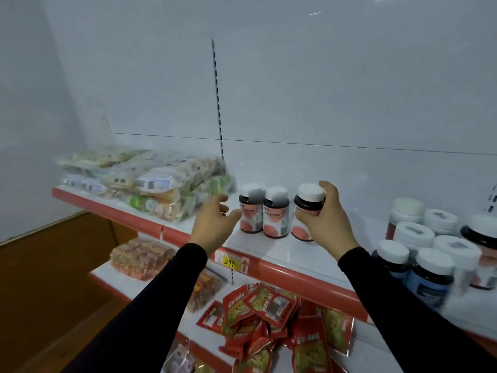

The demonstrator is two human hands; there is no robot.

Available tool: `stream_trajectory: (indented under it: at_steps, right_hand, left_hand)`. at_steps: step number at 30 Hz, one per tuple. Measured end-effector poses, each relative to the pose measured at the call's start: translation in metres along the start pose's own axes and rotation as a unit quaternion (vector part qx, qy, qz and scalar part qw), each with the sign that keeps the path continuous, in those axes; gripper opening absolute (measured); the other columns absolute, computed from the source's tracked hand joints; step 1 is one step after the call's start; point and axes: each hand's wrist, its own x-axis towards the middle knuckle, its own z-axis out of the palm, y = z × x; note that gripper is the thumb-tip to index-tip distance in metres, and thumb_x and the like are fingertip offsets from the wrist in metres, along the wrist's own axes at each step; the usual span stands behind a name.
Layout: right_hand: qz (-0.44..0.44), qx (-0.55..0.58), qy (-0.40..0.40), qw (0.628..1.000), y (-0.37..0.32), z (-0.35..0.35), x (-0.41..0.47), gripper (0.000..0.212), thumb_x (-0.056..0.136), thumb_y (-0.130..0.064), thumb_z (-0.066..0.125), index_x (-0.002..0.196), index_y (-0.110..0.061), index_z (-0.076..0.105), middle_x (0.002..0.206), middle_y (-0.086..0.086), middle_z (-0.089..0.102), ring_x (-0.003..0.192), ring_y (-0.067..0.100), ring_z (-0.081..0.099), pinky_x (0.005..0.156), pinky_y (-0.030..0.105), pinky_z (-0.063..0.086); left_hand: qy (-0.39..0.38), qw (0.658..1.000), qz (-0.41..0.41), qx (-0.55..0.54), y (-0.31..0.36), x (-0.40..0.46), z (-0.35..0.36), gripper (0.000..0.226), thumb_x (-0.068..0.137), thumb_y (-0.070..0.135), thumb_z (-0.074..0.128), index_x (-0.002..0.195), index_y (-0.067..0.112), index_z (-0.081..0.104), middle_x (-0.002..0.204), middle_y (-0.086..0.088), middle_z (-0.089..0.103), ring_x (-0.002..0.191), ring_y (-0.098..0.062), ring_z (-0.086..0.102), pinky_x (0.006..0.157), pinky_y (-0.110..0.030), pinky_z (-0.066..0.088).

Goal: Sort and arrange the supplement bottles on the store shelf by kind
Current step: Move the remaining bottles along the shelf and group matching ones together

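Head view: the right hand (326,219) curls around a pink-labelled bottle (309,211), upright, white cap at 12 o'clock, on the shelf (269,251). At its 9 o'clock stand two matching bottles (265,214); the left hand (212,222), loosely open, seems just beside them.

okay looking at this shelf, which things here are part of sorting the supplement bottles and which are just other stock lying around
Part of the job:
- pink-label bottle gripped by the right hand
- two pink-label bottles standing on the shelf
- mixed bottles at the right, blue and pink labels
- left hand, holding nothing

Just other stock:
- clear snack bags
- red packets below
- yellow price tag
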Motion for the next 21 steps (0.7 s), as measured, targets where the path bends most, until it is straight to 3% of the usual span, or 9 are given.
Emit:
stream_trajectory:
  at_steps: [3,5,7,11,16,21]
  right_hand:
    - [0.025,-0.023,0.007,0.999,0.005,0.005,0.007,0.075,0.084,-0.013,0.073,0.144,-0.019,0.028,0.128,0.0,0.05,0.108,0.017,0.053,0.083,0.019,0.041]
    - [0.049,-0.035,0.007,0.998,0.006,0.008,0.009,0.076,0.084,-0.014,0.074,0.145,-0.017,0.03,0.133,0.005,0.049,0.113,0.02,0.053,0.089,0.028,0.042]
    - [0.063,-0.046,0.007,0.997,0.006,0.013,0.009,0.077,0.083,-0.012,0.074,0.146,-0.016,0.031,0.136,0.008,0.049,0.113,0.021,0.055,0.091,0.029,0.044]
    - [0.069,-0.076,0.015,0.995,0.008,0.025,0.01,0.077,0.085,-0.01,0.07,0.148,-0.021,0.028,0.139,0.011,0.043,0.119,0.025,0.053,0.103,0.037,0.045]
    - [0.079,-0.091,0.019,0.993,0.012,0.033,0.012,0.079,0.088,-0.014,0.066,0.151,-0.027,0.022,0.143,0.009,0.033,0.124,0.024,0.048,0.103,0.031,0.04]
    - [0.069,-0.094,0.015,0.993,0.013,0.037,0.017,0.079,0.086,-0.014,0.069,0.15,-0.025,0.024,0.142,0.007,0.033,0.127,0.026,0.048,0.106,0.034,0.04]
  left_hand:
    - [-0.067,0.998,-0.014,0.002,-0.019,0.035,0.008,0.071,0.085,0.039,0.068,0.146,0.019,0.038,0.134,-0.009,0.055,0.108,-0.021,0.058,0.082,-0.032,0.048]
    - [-0.117,0.993,-0.014,-0.004,-0.029,0.053,0.016,0.081,0.083,0.041,0.072,0.15,0.02,0.032,0.141,-0.012,0.05,0.119,-0.026,0.055,0.091,-0.036,0.048]
    - [-0.148,0.989,-0.002,-0.003,-0.036,0.067,0.022,0.085,0.082,0.041,0.074,0.151,0.021,0.029,0.141,-0.011,0.051,0.12,-0.024,0.054,0.09,-0.033,0.046]
    - [-0.181,0.983,0.032,-0.018,-0.044,0.079,0.03,0.066,0.081,0.037,0.073,0.138,0.024,0.042,0.115,0.0,0.062,0.087,-0.005,0.059,0.067,-0.022,0.046]
    - [-0.188,0.981,0.042,-0.027,-0.047,0.089,0.033,0.056,0.083,0.029,0.074,0.131,0.02,0.046,0.106,0.004,0.062,0.089,-0.013,0.059,0.076,-0.028,0.046]
    - [-0.2,0.979,0.031,-0.035,-0.051,0.096,0.031,0.06,0.082,0.027,0.075,0.133,0.019,0.045,0.118,-0.002,0.064,0.099,-0.019,0.06,0.084,-0.034,0.049]
